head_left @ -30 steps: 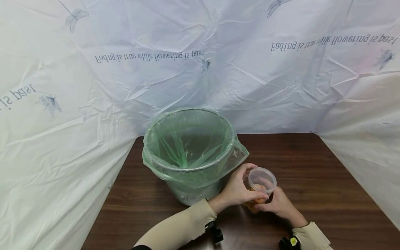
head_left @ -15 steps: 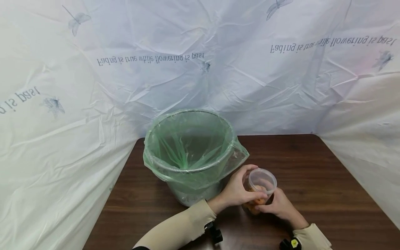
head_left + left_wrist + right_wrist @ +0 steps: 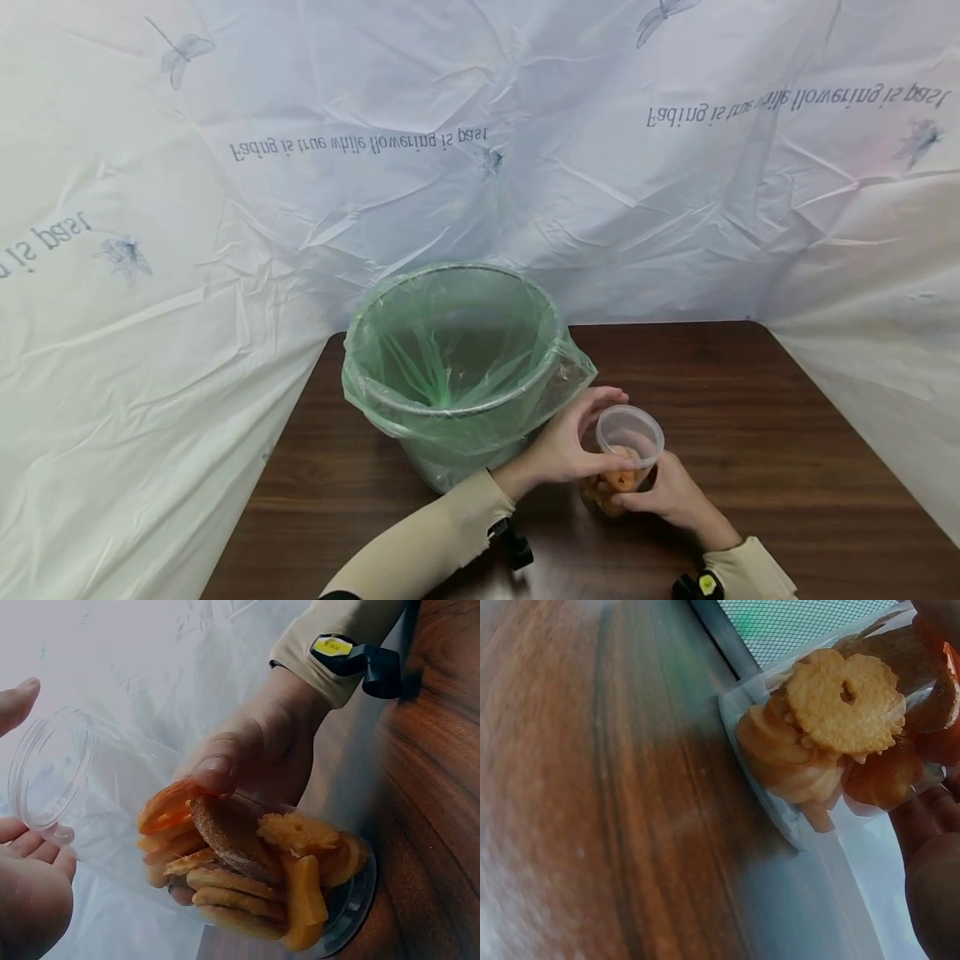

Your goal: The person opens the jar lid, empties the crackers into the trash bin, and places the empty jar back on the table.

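A clear plastic jar [image 3: 632,423] holds several golden and brown cookies [image 3: 621,482], some flower-shaped, as seen in the left wrist view. The jar stands upright with its base at the tabletop, and its threaded mouth is uncovered. My right hand [image 3: 678,493] grips the jar's lower side, the thumb pressing the wall in the left wrist view. Around the jar's upper part my left hand [image 3: 557,450] is spread, the fingers fairly straight. In the left wrist view, one fingertip [image 3: 21,705] stands apart from the rim; contact by the other fingers is unclear.
A mesh bin [image 3: 438,471] lined with a green plastic bag [image 3: 457,429] stands just left of the hands. The brown wooden table [image 3: 750,417] extends to the right. A white printed sheet [image 3: 570,192] hangs behind and along the sides.
My left hand has loosened around the jar: its fingers have straightened and its thumb has slid a little left. More cookies show. The right hand and jar are nearly still.
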Demonstrator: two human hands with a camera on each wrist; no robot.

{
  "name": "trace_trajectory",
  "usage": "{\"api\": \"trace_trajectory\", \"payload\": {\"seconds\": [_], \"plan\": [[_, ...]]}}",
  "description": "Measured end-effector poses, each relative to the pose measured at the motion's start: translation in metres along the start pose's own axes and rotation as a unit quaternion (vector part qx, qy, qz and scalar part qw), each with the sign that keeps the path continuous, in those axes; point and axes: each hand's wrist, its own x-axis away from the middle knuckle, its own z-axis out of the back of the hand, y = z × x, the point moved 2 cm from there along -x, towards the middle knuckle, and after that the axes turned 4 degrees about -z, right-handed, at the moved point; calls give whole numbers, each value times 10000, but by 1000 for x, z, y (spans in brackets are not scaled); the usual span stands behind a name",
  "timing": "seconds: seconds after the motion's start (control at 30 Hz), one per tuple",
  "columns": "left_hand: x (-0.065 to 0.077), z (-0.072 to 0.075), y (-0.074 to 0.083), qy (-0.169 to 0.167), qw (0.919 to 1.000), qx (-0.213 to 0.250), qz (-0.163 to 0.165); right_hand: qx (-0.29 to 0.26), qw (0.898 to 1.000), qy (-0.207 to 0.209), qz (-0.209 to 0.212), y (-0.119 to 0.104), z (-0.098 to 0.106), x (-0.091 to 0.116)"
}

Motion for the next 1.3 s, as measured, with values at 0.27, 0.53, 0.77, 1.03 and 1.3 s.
{"api": "trace_trajectory", "payload": {"seconds": [0.27,0.53,0.77,1.03,1.3], "plan": [[-4,1,-1,-333,9993,-173,89,-52,9999,32,106,1,1,-1],[-5,3,16,-573,9975,-413,-15,-146,9999,-31,83,1,0,-1],[-3,2,8,-571,9981,-233,-52,-173,9998,-43,25,-1,0,0],[-2,1,2,-521,9986,108,-67,-74,10000,-23,44,-2,0,0],[-2,4,30,-333,9993,182,-68,-145,9999,-2,57,-3,0,0]]}}
